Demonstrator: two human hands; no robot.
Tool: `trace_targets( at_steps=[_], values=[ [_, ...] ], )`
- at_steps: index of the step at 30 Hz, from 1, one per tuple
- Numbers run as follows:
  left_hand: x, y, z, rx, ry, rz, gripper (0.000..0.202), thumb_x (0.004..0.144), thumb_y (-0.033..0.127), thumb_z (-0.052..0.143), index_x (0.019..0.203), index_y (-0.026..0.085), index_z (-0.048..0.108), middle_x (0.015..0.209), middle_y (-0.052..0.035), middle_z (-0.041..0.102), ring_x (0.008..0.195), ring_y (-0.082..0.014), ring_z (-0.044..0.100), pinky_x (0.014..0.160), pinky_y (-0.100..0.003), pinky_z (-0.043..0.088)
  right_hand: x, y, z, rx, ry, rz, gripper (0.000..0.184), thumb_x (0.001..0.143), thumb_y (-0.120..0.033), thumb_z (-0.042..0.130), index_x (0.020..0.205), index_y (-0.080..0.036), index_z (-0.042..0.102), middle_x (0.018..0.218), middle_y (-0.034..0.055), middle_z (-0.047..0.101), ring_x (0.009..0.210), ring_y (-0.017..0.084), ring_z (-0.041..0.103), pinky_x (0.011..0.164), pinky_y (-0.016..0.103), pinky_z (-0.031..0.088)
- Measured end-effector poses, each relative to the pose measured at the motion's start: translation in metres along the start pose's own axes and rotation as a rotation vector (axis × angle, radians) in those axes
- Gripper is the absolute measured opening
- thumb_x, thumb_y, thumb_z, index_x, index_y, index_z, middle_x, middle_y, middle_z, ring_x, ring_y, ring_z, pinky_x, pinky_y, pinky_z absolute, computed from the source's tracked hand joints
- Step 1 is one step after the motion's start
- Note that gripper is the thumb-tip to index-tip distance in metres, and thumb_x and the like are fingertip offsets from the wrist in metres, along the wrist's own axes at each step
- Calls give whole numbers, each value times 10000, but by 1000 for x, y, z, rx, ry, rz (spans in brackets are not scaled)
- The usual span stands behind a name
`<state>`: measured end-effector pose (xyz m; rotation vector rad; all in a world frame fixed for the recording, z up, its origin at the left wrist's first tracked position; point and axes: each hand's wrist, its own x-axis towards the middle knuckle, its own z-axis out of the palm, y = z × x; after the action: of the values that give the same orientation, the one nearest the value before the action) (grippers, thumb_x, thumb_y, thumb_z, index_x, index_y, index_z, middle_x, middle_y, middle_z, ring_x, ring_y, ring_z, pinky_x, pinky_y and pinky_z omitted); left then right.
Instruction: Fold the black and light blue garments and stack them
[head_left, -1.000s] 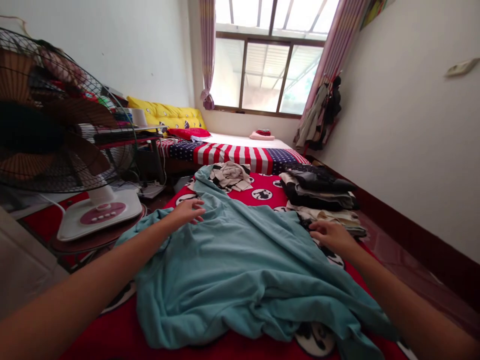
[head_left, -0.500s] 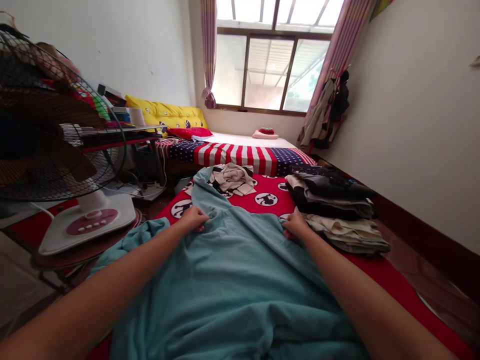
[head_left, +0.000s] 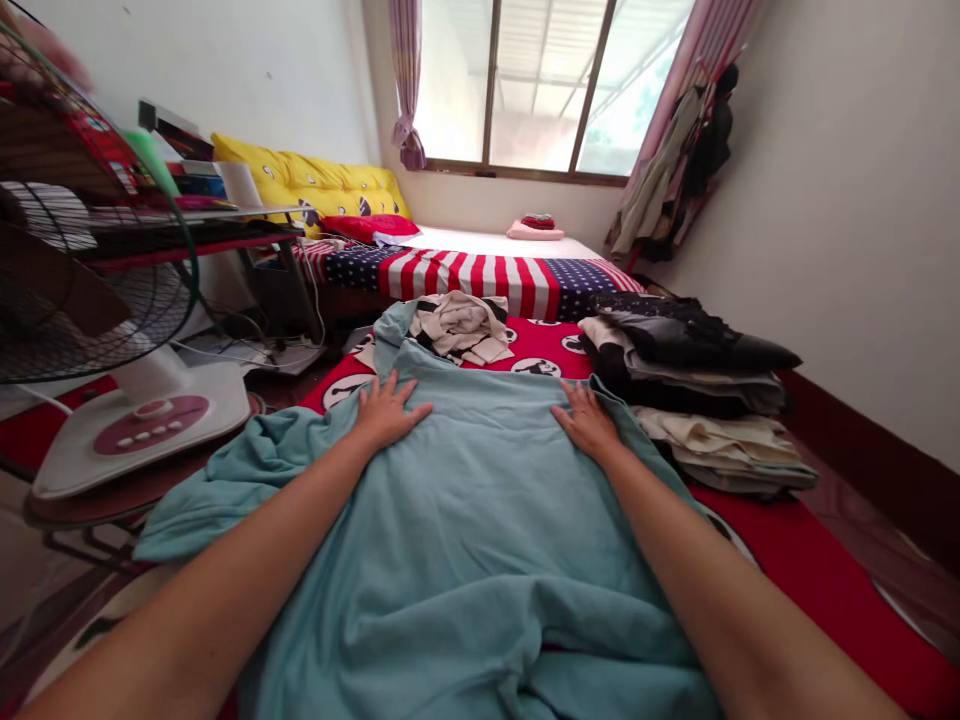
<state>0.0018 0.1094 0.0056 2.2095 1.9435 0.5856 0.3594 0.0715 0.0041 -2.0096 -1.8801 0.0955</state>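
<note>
Teal cloth point(head_left: 487, 490), probably garment, under left hand point(head_left: 382, 412), right hand point(head_left: 589, 422).

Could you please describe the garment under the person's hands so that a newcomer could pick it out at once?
On the red cover with round black-and-white patches, a large garment lies spread beneath the left hand and right hand. It alone is plain teal, unlike the crumpled beige bundle beyond it and the folded black and cream stack at right.

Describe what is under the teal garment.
Red cloth with round prints shows beside the garment and seems to run beneath. The left hand and right hand lie on top; anything else underneath is covered.
</note>
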Motion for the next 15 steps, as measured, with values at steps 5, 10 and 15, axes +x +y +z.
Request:
trace_targets(
  at_steps=[5, 10, 15],
  values=[
    [4, -6, 4, 187, -135, 25, 733, 856, 700, 338, 1482, 322, 301, 1598, -100, 135, 1445, -408, 67, 1113, -624, 84, 12, 2, 9, -190, -117, 54, 620, 950, -562, 267, 1486, -252, 306, 1583, 83, 199, 1449, 299, 151, 1157, 464, 151],
    [-8, 8, -5, 203, -130, 17, 679, 908, 617, 315, 1482, 255, 320, 1585, -138, 173, 1442, -392, 123, 1108, -617, 138, 5, -4, 6, -240, -139, 84, 622, 962, -540, 233, 1502, -231, 266, 1587, 108, 171, 1450, 303, 145, 1154, 463, 161],
    [-52, 13, -8, 231, -33, 135, 505, 944, 364, 374, 1383, 135, 474, 1514, -169, 348, 1413, -302, 281, 1129, -529, 218, -20, -7, 4, -275, -179, 72, 637, 961, -544, 227, 1512, -223, 233, 1589, 114, 153, 1452, 312, 127, 1155, 475, 161]
  ],
)
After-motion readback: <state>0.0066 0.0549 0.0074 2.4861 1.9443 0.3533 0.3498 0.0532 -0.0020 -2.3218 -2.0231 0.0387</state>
